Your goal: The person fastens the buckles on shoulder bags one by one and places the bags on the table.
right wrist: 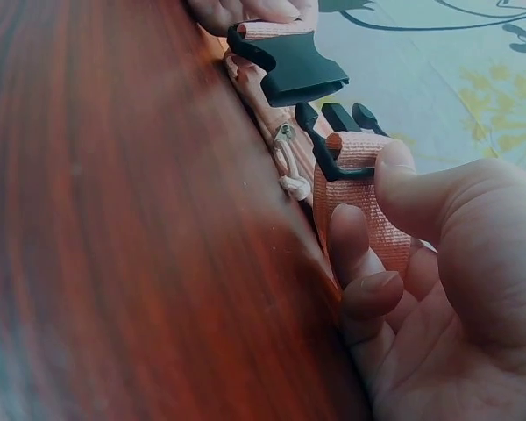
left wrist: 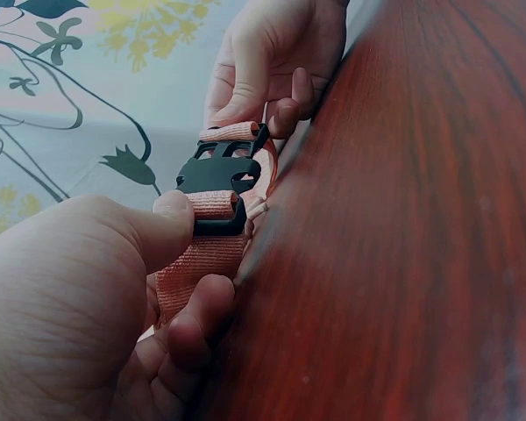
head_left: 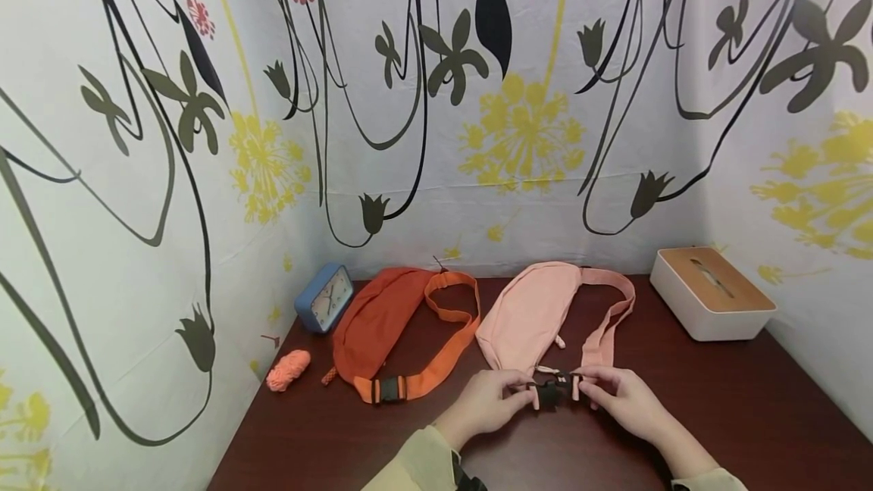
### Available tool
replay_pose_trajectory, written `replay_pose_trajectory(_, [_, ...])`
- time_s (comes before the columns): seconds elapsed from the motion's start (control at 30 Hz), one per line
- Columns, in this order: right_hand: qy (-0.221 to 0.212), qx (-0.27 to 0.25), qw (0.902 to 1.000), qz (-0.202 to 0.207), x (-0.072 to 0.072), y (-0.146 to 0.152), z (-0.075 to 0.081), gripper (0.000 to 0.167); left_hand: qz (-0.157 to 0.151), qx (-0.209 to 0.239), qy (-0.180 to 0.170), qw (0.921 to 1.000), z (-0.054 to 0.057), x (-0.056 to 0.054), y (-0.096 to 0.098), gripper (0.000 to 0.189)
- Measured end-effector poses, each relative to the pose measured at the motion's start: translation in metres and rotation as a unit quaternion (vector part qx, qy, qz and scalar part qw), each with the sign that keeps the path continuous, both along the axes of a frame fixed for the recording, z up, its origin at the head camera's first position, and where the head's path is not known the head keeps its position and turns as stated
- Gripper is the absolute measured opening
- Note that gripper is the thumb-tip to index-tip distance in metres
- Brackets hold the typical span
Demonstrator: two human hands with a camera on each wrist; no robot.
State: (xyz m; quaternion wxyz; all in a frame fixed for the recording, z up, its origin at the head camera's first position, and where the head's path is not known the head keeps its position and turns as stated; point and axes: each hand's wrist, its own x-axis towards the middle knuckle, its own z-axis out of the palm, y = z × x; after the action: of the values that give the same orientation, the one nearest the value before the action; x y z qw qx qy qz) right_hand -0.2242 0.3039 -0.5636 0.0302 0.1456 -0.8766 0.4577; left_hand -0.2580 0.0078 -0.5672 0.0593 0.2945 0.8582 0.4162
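As my left hand [head_left: 487, 402] pinches the socket [right wrist: 302, 72] and right hand [head_left: 630, 401] the pronged clip [right wrist: 338, 117], I should align them squarely.

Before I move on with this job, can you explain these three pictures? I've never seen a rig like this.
There is no machine here, only a person working bare-handed. The widest picture comes from a camera worn on the head, looking forward and down. The other two come from cameras worn on the left and right wrists.

On the dark red-brown wood-grain table are an orange-red fabric waist bag, a pale pink fabric waist bag, a blue-cased clock, a peach yarn bundle and a white box with a tan slotted lid.

The left hand holds the pink bag's black plastic buckle socket; the right hand holds its black pronged half. The right wrist view shows a gap between them.
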Motion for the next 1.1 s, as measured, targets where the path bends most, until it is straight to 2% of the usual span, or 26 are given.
replay_pose_trajectory(0.27, [-0.002,-0.013,0.9999,0.005,-0.0002,0.0005,-0.0005,0.021,0.002,0.009,-0.005,0.9999,0.0002,-0.0004,-0.0010,0.025])
replay_pose_trajectory(0.53, [0.017,-0.018,0.9995,0.021,0.0000,0.0003,-0.0015,0.020,0.006,0.013,-0.010,0.9998,0.0005,0.0003,-0.0008,0.025])
replay_pose_trajectory(1.1, [0.023,-0.008,0.9991,0.035,0.0018,-0.0018,-0.0002,0.020,0.004,0.014,-0.003,0.9999,-0.0001,0.0009,0.0000,0.026])
